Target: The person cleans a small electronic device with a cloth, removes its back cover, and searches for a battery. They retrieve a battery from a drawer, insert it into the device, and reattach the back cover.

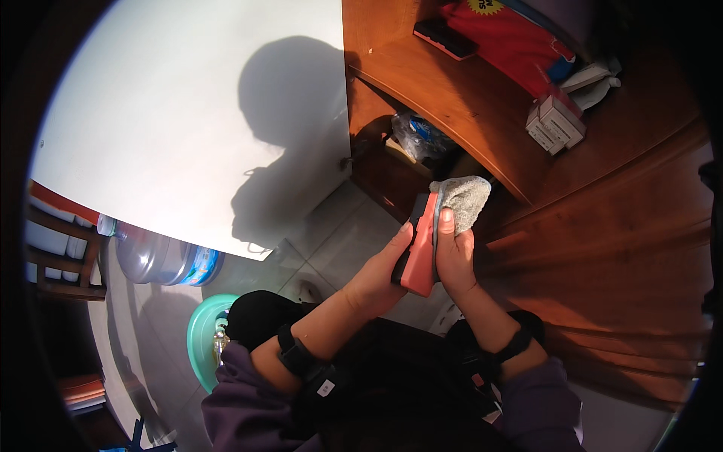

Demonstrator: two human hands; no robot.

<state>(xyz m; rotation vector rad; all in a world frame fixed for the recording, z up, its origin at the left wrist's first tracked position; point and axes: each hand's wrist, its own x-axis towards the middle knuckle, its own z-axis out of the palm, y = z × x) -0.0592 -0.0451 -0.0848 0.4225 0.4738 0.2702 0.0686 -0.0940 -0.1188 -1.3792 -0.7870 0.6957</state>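
In front of my body, a flat coral-pink and black case-like object is held up on its edge; its exact kind is not clear. My left hand grips its black side, with the thumb lying along it. A greyish fluffy cloth is pressed against the coral side by my right hand, whose thumb rests on the cloth. The cloth's upper part flops over to the right. Most fingers of both hands are hidden behind the object and the cloth.
An orange-brown wooden cabinet holds a similar black and coral object, a red bag, a small white box and a plastic-wrapped bundle. Left are a white door panel, a large water bottle and a green basin.
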